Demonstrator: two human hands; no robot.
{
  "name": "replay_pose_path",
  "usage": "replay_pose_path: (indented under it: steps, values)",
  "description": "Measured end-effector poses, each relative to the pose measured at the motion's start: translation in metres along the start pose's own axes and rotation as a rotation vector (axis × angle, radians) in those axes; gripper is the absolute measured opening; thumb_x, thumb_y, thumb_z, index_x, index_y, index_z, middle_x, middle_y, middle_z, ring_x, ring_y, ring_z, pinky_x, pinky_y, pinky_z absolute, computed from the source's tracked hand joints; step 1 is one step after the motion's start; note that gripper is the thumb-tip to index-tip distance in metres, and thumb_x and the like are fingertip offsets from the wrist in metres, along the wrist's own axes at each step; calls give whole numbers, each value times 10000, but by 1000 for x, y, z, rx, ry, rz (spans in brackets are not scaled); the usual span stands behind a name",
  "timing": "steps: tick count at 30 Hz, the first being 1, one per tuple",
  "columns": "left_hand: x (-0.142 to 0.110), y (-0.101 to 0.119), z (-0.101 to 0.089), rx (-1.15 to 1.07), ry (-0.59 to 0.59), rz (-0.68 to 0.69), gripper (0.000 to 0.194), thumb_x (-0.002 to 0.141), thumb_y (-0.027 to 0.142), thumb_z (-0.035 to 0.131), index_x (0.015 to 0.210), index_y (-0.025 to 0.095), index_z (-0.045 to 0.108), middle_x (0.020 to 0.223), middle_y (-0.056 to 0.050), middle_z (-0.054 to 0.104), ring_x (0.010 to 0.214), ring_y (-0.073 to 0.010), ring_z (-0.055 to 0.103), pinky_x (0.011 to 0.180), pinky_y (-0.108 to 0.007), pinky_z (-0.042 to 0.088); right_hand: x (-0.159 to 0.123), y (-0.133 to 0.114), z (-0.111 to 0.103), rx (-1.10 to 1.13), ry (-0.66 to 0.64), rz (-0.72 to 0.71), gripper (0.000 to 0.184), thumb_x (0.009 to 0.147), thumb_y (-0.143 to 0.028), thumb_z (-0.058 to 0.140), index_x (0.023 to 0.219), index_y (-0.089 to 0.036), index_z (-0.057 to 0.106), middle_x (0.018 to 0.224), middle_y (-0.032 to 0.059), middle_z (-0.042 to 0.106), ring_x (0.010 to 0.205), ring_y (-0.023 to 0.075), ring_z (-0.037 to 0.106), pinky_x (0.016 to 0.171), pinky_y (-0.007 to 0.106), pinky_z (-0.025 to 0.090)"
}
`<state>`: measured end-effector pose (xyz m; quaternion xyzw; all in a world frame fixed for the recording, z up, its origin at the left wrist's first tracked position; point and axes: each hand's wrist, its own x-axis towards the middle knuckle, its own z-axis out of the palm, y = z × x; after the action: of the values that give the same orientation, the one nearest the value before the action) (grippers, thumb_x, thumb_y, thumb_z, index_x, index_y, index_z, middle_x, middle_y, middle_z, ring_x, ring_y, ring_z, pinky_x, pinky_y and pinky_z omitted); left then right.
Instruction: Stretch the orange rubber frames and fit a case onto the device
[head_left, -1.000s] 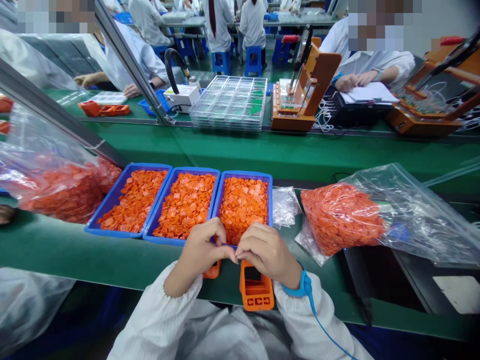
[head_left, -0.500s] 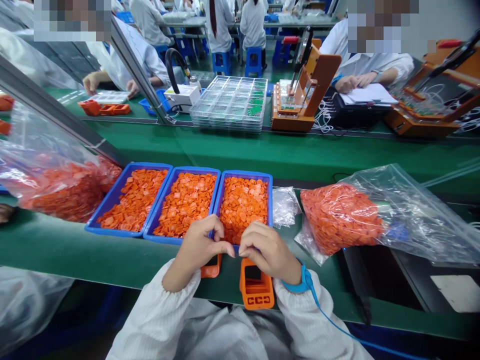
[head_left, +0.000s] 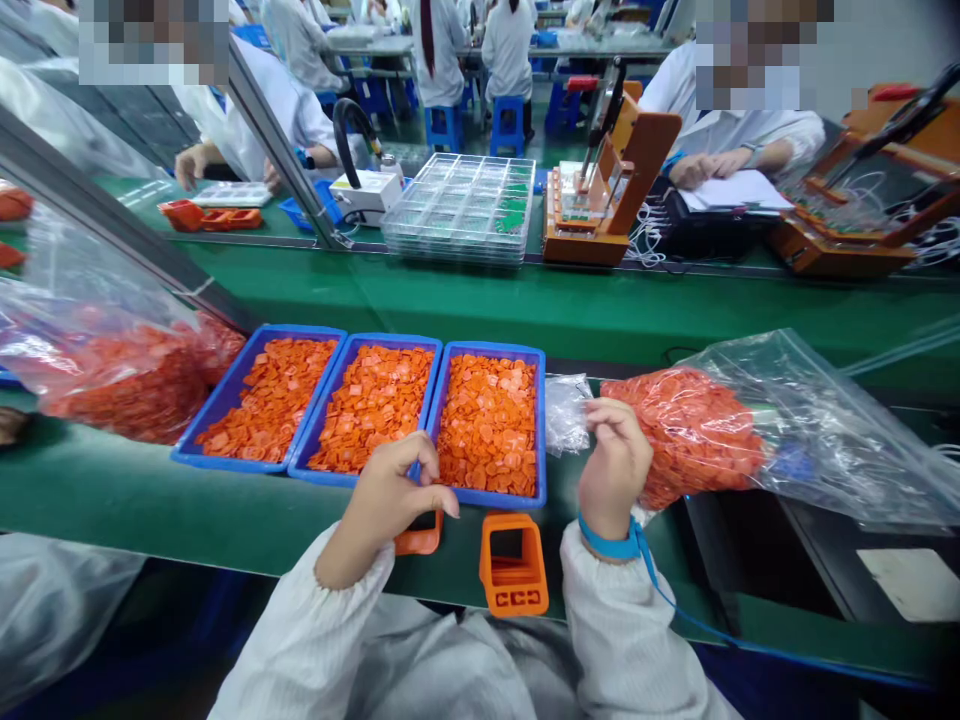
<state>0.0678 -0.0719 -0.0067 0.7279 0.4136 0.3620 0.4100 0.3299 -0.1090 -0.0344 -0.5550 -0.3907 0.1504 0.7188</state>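
My left hand (head_left: 394,490) hovers at the front of the blue trays, fingers curled and thumb stretched toward the right. Whatever it may hold is hidden. Partly covered by that hand, an orange plastic frame (head_left: 421,541) lies on the bench. To the right, my right hand (head_left: 616,458) is raised with bent fingers, its fingertips at the edge of a small clear plastic bag (head_left: 567,414). I cannot make out anything between them. A blue wrist strap (head_left: 611,541) is on that wrist. Between my forearms sits an orange plastic housing (head_left: 514,565) with a rectangular opening.
Three blue trays (head_left: 540,430) hold small orange pieces. A large bag of orange pieces (head_left: 690,430) lies at right, another bag (head_left: 127,380) at left. Behind stand clear compartment boxes (head_left: 457,210) and an orange test fixture (head_left: 637,180). Co-workers sit across the bench.
My right hand has moved right and up, away from my left hand, to the small clear bag. My left hand has shifted slightly left, keeping its curled shape.
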Motion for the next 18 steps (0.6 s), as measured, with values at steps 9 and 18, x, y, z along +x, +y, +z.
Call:
replay_pose_path:
  steps: [9,18]
  values:
    - [-17,8,-12,52,-116,112,483,878,566,806,672,195,575,642,27,608,603,-128,541,591,-246,395,7,16,5,0,110,147,172,848,-313,767,905,-217,636,937,32,699,888,212,672,804,341,515]
    - [-36,17,-6,137,-309,163,388,1002,568,643,849,212,619,802,-13,660,759,-176,614,703,-289,463,12,23,2,53,148,210,375,965,-532,637,810,-193,675,646,-42,572,596,140,530,596,275,428]
